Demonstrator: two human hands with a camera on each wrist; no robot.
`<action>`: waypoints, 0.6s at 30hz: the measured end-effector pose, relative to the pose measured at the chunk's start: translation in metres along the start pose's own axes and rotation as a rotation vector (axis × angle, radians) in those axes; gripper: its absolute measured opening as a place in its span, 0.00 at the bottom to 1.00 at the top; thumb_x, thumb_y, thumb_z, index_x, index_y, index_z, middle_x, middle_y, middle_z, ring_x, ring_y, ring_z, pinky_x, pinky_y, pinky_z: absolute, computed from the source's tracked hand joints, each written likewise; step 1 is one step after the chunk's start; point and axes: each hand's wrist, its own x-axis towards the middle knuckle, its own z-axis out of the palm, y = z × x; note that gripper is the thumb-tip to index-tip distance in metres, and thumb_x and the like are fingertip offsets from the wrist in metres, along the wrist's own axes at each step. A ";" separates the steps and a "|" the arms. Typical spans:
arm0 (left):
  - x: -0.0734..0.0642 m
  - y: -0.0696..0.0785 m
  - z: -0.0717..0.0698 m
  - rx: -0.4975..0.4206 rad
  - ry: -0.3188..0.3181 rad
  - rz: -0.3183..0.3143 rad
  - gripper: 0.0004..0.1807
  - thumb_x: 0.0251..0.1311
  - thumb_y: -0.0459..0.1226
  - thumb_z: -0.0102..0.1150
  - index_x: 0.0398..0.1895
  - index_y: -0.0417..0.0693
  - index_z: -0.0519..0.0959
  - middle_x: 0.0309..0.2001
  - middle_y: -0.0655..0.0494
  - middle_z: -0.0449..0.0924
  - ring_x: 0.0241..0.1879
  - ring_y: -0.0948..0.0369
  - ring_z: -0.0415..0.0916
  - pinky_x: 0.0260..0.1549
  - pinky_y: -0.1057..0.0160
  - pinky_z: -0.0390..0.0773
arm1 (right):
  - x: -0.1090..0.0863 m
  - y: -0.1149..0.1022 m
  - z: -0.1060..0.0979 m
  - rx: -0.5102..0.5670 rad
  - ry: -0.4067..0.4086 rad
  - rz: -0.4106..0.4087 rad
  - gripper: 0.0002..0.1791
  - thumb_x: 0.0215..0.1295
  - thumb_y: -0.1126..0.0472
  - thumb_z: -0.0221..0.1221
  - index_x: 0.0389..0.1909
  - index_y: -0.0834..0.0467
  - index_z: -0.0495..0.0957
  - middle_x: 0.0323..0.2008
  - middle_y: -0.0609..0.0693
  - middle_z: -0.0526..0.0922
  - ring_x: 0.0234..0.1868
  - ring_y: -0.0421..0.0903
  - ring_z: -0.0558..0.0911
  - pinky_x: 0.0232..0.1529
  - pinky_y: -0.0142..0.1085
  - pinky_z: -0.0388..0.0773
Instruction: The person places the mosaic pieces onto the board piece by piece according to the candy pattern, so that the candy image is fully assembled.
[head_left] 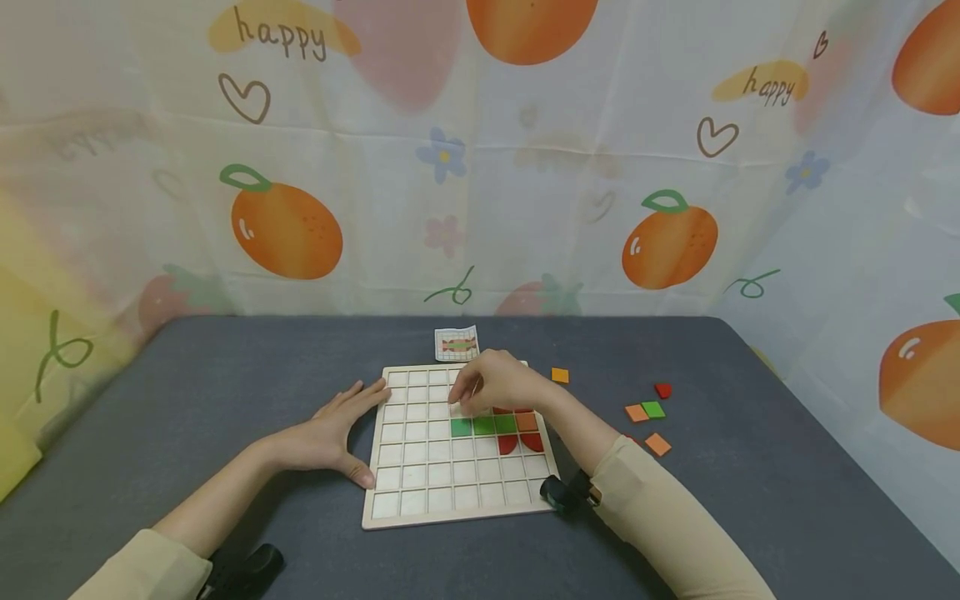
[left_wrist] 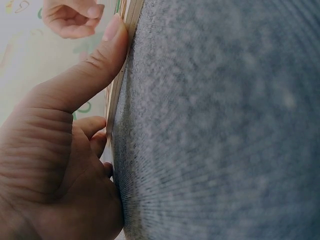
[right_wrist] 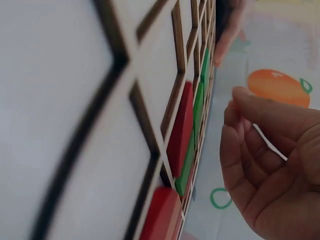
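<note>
A pale wooden grid board (head_left: 416, 504) lies on the dark table. My left hand (head_left: 318, 437) has its fingers spread along the board's left edge; in the left wrist view the thumb (left_wrist: 95, 70) presses its side. My right hand (head_left: 506, 383) is over the upper middle of the grid, fingers curled, thumb and index tips meeting with nothing visible between them in the right wrist view. Just below it, several green square tiles (head_left: 483, 425) and an orange tile (head_left: 527, 422) form a row. Red curved tiles (head_left: 507, 444) sit under this row, and more red shows above, partly hidden by my wrist.
Behind the board lies a small pattern card (head_left: 456, 343). To the right are loose tiles: an orange square (head_left: 560, 375), a red piece (head_left: 663, 390), a green square (head_left: 653, 409) and another orange square (head_left: 657, 444). A printed curtain (head_left: 480, 225) hangs behind the table.
</note>
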 end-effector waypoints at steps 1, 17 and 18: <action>0.000 0.000 0.000 -0.003 -0.001 -0.005 0.68 0.35 0.54 0.81 0.78 0.41 0.51 0.81 0.42 0.40 0.78 0.34 0.29 0.64 0.21 0.36 | -0.001 0.000 -0.001 0.000 0.004 0.002 0.09 0.59 0.65 0.67 0.41 0.55 0.87 0.36 0.49 0.89 0.34 0.36 0.83 0.37 0.29 0.80; 0.000 -0.003 0.000 0.004 -0.005 -0.003 0.69 0.35 0.54 0.80 0.78 0.41 0.50 0.81 0.42 0.39 0.78 0.34 0.29 0.64 0.21 0.36 | -0.021 0.021 -0.026 0.104 0.047 0.109 0.12 0.62 0.63 0.65 0.46 0.58 0.85 0.36 0.50 0.86 0.37 0.48 0.83 0.41 0.43 0.82; 0.000 -0.003 0.000 0.003 -0.004 -0.002 0.69 0.35 0.54 0.80 0.78 0.41 0.50 0.81 0.42 0.39 0.78 0.34 0.29 0.64 0.21 0.36 | -0.023 0.023 -0.027 0.105 0.048 0.114 0.12 0.62 0.63 0.65 0.46 0.58 0.85 0.36 0.50 0.86 0.38 0.48 0.83 0.42 0.43 0.82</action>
